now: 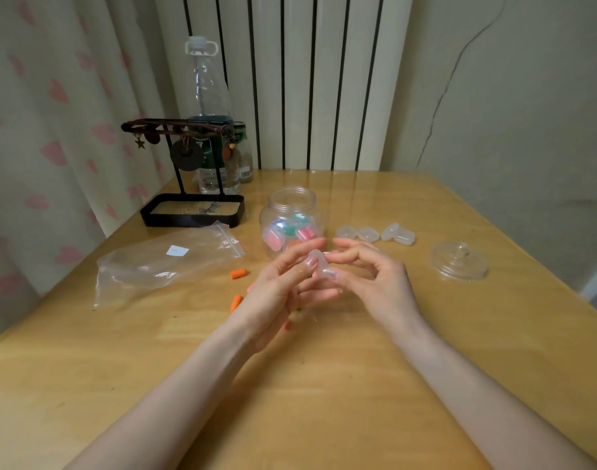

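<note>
Wooden bench point(324, 385) set against wall. Far left: black jewellery stand point(178, 171), trinkets hung from crossbar, chain lying in base tray. Behind stand: tall clear bottle point(208, 96) with white cap, smaller barcoded bottle point(245, 161) just beside. Clear zip bag point(161, 262) flat at left, white label on it. Clear lid point(459, 261) at right, knob up. White radiator point(297, 79) behind; heart-print curtain point(52, 130) at left.

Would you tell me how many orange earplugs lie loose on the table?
2. One orange earplug lies near the zip bag; the other earplug shows beside the left hand. Hands may hide more.
</note>
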### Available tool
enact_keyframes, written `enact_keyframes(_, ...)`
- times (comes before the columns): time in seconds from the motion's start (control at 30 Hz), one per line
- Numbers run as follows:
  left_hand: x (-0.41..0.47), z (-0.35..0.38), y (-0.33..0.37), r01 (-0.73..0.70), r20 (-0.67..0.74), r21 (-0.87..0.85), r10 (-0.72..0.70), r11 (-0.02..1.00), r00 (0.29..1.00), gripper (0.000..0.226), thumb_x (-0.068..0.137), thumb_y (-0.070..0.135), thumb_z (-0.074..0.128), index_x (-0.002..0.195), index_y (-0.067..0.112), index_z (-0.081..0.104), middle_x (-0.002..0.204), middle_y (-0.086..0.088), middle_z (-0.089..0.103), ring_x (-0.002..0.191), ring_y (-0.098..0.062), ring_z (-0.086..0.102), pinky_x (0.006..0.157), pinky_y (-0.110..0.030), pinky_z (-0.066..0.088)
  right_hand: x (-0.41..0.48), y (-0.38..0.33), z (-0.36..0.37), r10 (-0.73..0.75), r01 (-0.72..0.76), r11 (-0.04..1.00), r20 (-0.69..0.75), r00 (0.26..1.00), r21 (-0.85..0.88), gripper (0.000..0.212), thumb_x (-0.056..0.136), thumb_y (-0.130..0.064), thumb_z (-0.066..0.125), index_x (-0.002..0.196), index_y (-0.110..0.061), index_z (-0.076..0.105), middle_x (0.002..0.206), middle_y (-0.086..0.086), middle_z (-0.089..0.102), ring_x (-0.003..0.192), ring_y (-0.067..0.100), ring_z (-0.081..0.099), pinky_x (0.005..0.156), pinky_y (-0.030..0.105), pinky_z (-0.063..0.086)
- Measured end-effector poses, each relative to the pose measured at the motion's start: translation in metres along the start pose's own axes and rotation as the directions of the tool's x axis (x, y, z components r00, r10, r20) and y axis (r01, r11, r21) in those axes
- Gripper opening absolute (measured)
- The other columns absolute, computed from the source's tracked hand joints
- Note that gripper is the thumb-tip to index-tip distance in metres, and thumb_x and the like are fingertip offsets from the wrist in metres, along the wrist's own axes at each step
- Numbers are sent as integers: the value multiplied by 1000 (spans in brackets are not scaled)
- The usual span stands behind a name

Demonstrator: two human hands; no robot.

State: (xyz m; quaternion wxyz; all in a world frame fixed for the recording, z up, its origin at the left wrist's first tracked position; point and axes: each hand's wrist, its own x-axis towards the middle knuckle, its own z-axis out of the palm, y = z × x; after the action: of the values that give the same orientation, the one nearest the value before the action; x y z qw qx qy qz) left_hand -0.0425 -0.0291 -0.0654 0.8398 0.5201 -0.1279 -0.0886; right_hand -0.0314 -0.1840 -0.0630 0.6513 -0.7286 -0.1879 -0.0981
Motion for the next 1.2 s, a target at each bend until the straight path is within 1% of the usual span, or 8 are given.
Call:
enact_keyframes(0.13,-2,-3,5,19,84,74,-26,997,996,39,91,12,54,130,7,51,125,-16,62,99,-24,67,83,-29,56,3,-2,-11,207,-264,936,243,948,235,34,73,-3,73,101,-15,56,102,10,67,84,20,66,75,30,55)
enact_keyframes(0.3,-5,-7,15,35,195,162,-67,986,979,45,91,16,50,136,11,45,125,-15,62,103,-29,65,87,-32,54,2,-5,-13,179,-325,884,400,899,335,41,78,-6,65,112,-23,49,107,22,63,89,38,63,79,56,54)
enact_keyframes(0.43,-6,-8,16,32,198,204,-73,978,977,43,91,16,51,132,8,47,125,-13,62,105,-31,64,88,-32,54,1,-8,-10,161,-288,912,390,907,291,48,76,-9,68,118,-29,53,106,18,64,91,34,66,75,51,56)
enact_keyframes(0.63,-6,-8,7,-7,171,213,-30,977,985,37,90,13,54,126,3,53,122,-17,63,111,-37,60,92,-41,52,-2,-11,-13,166,-261,943,390,906,207,32,79,-2,69,109,-8,61,110,21,62,93,40,67,74,51,58)
enact_keyframes(0.9,-9,0,5,-11,79,225,-7,974,997,35,84,9,63,117,0,58,111,-19,68,94,-25,69,66,-24,56,-4,-14,-8,145,-207,966,338,930,157,26,81,12,60,95,-10,59,99,14,65,82,22,69,67,42,59)
enact_keyframes(1.0,-7,0,10,35,69,180,-48,983,997,36,82,13,60,116,4,61,105,-27,67,88,-32,70,72,-30,59,-2,-13,-8,117,-157,980,278,953,124,22,76,-9,64,98,-12,63,99,13,68,84,15,67,61,32,56)
enact_keyframes(1.1,-8,-6,21,97,167,115,-116,989,979,34,86,14,53,119,12,61,100,-23,70,90,-30,70,76,-27,58,1,-14,-13,155,-222,956,312,937,191,31,76,-27,64,104,-14,65,100,10,71,89,22,70,62,37,57)
enact_keyframes(1.2,-9,-15,28,155,186,5,-153,988,971,37,81,18,59,117,11,61,107,-21,68,91,-31,70,72,-29,58,3,-16,-17,140,-251,920,346,928,302,26,87,-16,56,111,-16,64,106,13,70,91,30,69,67,42,58)
